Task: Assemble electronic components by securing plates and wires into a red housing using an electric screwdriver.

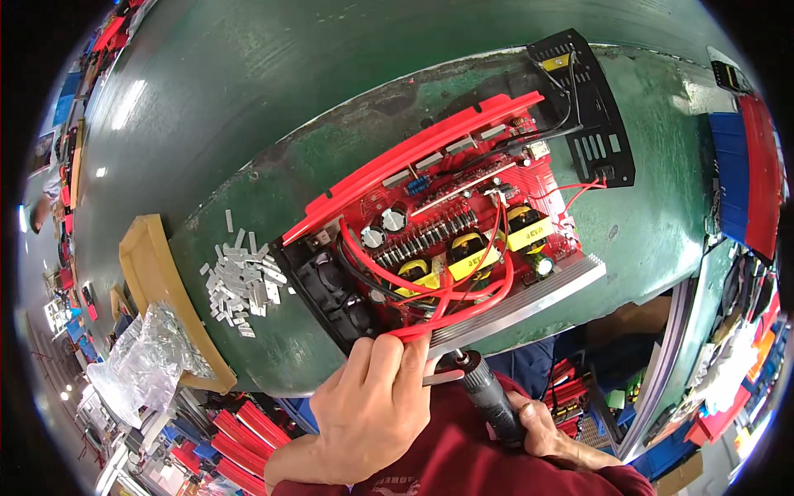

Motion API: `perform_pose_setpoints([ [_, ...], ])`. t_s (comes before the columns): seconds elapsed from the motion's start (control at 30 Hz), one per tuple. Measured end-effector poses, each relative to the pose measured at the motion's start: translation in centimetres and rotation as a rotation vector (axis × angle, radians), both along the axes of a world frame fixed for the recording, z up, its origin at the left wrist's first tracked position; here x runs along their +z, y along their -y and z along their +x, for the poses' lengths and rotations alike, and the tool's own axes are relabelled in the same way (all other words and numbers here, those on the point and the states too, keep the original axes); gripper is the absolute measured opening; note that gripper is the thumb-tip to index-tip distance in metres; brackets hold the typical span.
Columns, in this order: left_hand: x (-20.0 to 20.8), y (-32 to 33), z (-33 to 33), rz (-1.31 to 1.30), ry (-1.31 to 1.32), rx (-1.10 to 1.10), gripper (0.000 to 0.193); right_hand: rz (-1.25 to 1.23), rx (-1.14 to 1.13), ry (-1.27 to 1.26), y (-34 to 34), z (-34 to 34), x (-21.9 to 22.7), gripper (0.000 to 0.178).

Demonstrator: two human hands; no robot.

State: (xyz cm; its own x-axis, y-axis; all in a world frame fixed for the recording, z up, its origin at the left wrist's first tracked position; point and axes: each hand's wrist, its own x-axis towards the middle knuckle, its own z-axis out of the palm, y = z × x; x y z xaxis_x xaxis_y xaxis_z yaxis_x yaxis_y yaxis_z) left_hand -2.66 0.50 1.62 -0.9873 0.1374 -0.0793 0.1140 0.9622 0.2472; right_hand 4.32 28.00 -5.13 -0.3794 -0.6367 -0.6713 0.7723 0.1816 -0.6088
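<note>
An opened power inverter [513, 178] with a red circuit board lies tilted on the green bench. Yellow-wrapped transformers [471, 263], thick red cables [496, 295] and black fans [331, 285] show inside it. Its silver finned heat sink [529, 304] runs along the near side. My left hand [372, 405] is closed over the near left corner, fingertips by the red cable; its thumb is hidden. My right hand [538, 426] grips a black electric screwdriver [494, 401], whose tip points at the heat sink's outer side. A light metal strip [444, 378] shows between both; I cannot tell whether it is held.
Small silver metal bars [244, 281] lie piled left of the inverter. Beyond them stand a yellow tray [178, 289] and a clear plastic bag [149, 355]. A black end panel [591, 116] hangs on wires at the far right. Red casings [248, 442] sit below the bench.
</note>
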Motion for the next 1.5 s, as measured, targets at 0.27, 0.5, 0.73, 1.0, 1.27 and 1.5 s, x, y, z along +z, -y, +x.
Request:
perform_pose_setpoints([
  [0.27,0.4,0.4,-0.5,0.047,0.041,-0.027,0.033,-0.336,-0.141,0.618,0.8,1.8,-2.5,0.094],
  [0.5,-0.2,0.5,-0.3,0.101,-0.038,0.015,0.033,-0.278,-0.081,0.382,0.3,-0.1,-1.7,0.086],
  [0.73,-1.9,0.3,1.0,0.197,-0.261,0.099,0.031,0.547,-0.324,-0.467,-8.0,-5.9,1.2,0.081],
  [1.0,-2.5,0.7,1.4,0.278,-0.239,0.164,0.031,0.372,0.329,-1.599,7.5,-21.0,6.4,0.038],
  [1.27,-2.1,1.3,1.0,0.306,-0.226,0.101,0.028,0.323,0.675,-1.534,10.5,-24.5,7.1,0.041],
  [1.5,-2.4,1.5,0.9,0.316,-0.296,0.057,0.029,0.264,0.524,-1.293,9.8,-24.6,6.0,0.044],
])
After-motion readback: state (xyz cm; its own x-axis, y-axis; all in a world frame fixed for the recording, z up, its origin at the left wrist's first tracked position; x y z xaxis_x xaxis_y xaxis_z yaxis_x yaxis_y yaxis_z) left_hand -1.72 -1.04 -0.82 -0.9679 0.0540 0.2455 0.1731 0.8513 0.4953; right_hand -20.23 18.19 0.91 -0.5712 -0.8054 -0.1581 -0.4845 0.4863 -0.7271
